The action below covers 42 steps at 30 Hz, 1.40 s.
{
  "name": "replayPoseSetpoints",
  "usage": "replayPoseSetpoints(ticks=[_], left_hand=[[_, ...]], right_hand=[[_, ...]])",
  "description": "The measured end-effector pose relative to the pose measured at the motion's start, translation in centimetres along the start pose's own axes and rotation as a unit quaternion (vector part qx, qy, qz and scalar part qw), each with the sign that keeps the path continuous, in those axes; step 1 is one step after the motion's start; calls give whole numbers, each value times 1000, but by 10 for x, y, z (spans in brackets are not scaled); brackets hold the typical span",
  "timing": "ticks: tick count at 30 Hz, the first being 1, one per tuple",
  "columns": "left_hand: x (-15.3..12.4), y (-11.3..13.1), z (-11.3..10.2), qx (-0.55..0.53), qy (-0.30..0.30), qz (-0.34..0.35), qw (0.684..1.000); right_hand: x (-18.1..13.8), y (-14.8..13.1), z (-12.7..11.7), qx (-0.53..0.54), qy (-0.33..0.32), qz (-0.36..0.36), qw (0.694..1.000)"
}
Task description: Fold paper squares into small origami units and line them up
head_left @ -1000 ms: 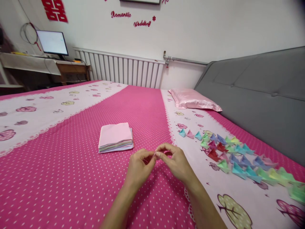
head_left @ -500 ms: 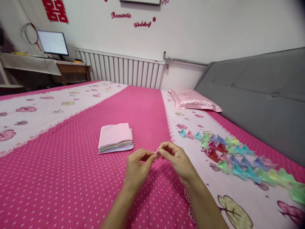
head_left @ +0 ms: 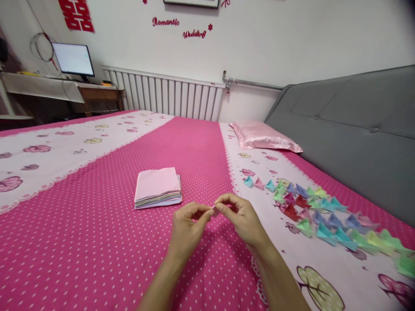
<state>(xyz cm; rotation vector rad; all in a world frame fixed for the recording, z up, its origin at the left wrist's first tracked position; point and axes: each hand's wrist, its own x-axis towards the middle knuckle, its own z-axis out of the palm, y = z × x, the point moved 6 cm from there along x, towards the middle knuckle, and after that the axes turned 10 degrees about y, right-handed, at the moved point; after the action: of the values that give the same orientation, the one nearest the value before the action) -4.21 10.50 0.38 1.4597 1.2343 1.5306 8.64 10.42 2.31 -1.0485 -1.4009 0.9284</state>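
Between the fingertips of both hands is a small folded piece of pink paper (head_left: 214,211), mostly hidden by the fingers. My left hand (head_left: 188,229) pinches its left side, thumb against forefinger. From the right, my right hand (head_left: 241,218) grips the other side the same way. Both hands are held over the pink dotted bedspread (head_left: 106,242). Left of and beyond them lies a stack of square coloured paper (head_left: 158,185), with a pale pink sheet on top. To the right, several rows of folded paper boats (head_left: 326,233) in blue, green, red, pink, purple and yellow stand on the white strip.
A shiny pink pillow (head_left: 264,136) lies at the far right, beside the grey padded headboard (head_left: 350,116). A white radiator (head_left: 168,93) lines the wall behind the bed. At the far left, a monitor (head_left: 74,59) stands on a desk (head_left: 42,86).
Both hands keep their pinch on the pink paper in nearly the same place. The whole view has shifted very slightly; the paper stack and the boats stay where they were.
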Motion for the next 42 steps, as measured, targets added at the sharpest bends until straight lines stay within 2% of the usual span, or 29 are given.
replayPoseSetpoints(ticks=[3, 6, 10, 15, 20, 24, 33, 42], left_hand=[[2, -9, -1, -77, 27, -82, 993], [3, -18, -4, -160, 67, -154, 973], [2, -22, -2, -201, 49, -189, 960], [0, -21, 5, -166, 0, -192, 967], [2, -14, 2, -112, 16, -124, 986], [1, -12, 4, -111, 3, -107, 988], [3, -17, 3, -124, 13, -114, 986], [1, -15, 3, -112, 19, -125, 986]], right_hand=[[1, 4, -1, 16, 22, 7, 1000], [3, 10, -3, 12, 46, 18, 999], [3, 10, -3, 8, 52, 10, 999], [0, -3, -6, -55, 75, -33, 995], [-3, -14, -3, -157, 76, -98, 980], [-4, -15, 4, -181, 52, -128, 974], [-5, -14, 8, -206, 31, -132, 969], [-5, -10, 9, -184, 8, -100, 978]])
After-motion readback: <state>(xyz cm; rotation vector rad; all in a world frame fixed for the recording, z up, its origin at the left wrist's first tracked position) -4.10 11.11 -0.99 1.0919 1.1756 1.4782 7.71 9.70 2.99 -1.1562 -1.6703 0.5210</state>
